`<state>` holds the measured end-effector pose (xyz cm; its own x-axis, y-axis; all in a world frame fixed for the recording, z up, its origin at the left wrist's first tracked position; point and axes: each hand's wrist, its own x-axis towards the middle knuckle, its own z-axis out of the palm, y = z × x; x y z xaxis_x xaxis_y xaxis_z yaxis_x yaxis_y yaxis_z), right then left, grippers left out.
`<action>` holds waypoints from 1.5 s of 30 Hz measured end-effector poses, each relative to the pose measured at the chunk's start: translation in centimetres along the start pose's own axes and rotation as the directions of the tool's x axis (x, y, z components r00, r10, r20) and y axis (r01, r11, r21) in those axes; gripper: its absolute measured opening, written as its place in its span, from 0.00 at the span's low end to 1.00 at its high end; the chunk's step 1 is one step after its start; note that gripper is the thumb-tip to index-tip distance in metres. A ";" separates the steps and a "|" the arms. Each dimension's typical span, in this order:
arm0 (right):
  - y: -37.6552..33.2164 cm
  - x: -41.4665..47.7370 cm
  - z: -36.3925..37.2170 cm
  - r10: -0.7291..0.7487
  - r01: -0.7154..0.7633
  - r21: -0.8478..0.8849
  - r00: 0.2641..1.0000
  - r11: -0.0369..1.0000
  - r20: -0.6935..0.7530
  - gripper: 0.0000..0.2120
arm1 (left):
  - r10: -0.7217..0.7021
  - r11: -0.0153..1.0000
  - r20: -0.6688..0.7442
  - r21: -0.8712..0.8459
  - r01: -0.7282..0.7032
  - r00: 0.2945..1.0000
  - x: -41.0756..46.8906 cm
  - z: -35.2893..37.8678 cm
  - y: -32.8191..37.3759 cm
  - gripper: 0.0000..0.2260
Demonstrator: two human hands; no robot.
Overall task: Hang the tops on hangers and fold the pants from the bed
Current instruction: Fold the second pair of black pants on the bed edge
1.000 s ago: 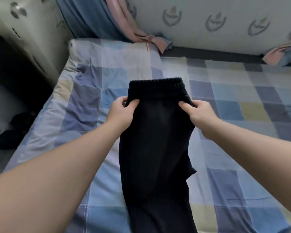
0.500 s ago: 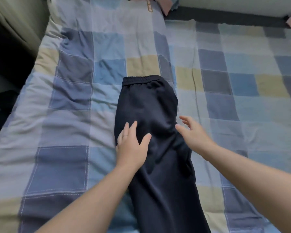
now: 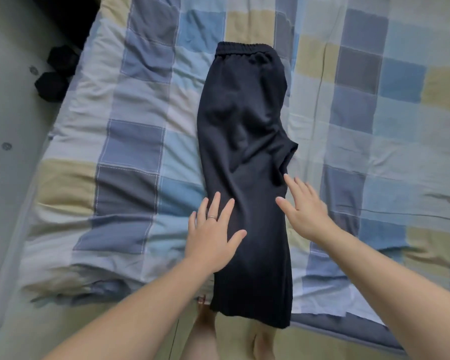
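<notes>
As they slid lower, left hand (image 3: 213, 237) and right hand (image 3: 305, 207) touch the pants (image 3: 244, 113), fingers (image 3: 215, 203) straight.

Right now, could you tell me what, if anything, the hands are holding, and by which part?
Nothing is held: the left hand and right hand rest with straight fingers on the dark pants, gripping no part.

Dark lumps (image 3: 56, 74) on floor (image 3: 8, 107) — too blurred to identify. Pants (image 3: 244, 126) hem covers part of legs (image 3: 204, 331) — bed (image 3: 130, 141) cropped top, right.
</notes>
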<state>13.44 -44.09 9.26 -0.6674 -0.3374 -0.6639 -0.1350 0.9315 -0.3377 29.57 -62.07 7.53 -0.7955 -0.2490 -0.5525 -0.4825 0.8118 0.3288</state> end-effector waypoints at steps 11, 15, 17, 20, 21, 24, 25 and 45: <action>9.4 -13.8 10.4 0.003 0.008 -0.069 0.988 0.998 0.155 0.31 | -0.285 0.947 0.149 -0.111 0.303 0.947 -16.3 11.6 1.4 0.34; 13.4 -17.5 14.3 0.023 -0.031 0.043 0.984 0.999 0.176 0.30 | -0.386 0.874 0.227 -0.221 0.434 0.894 -20.1 17.0 1.1 0.35; 15.0 -18.4 16.0 0.015 -0.034 0.099 0.984 0.995 0.180 0.30 | -0.404 0.853 0.238 -0.252 0.458 0.883 -20.8 19.1 0.8 0.35; 16.6 -18.9 18.6 0.005 -0.037 0.179 0.984 0.983 0.179 0.31 | -0.440 0.792 0.203 -0.371 0.485 0.875 -20.4 21.2 0.0 0.37; 17.0 -18.9 19.5 0.003 -0.040 0.202 0.984 0.979 0.181 0.31 | -0.458 0.763 0.180 -0.423 0.488 0.871 -20.1 21.7 -0.3 0.37; 18.1 -18.4 22.1 0.008 -0.062 0.299 0.984 0.952 0.180 0.32 | -0.499 0.692 0.093 -0.556 0.461 0.861 -18.7 22.9 -0.9 0.38; 18.3 -18.1 22.7 0.012 -0.069 0.325 0.984 0.943 0.176 0.33 | -0.503 0.682 0.067 -0.582 0.443 0.862 -18.2 22.9 -1.0 0.37; 18.5 -17.6 28.4 0.203 -0.389 0.726 0.920 0.567 0.335 0.22 | -0.316 0.450 0.486 -0.679 0.580 0.814 -17.6 25.1 -4.0 0.16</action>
<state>43.54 -24.73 -4.25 -0.3964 -0.1664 -0.9029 0.7150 0.5610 -0.4173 54.72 -47.71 -3.28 -0.3169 -0.2028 -0.9265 -0.9275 -0.1380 0.3475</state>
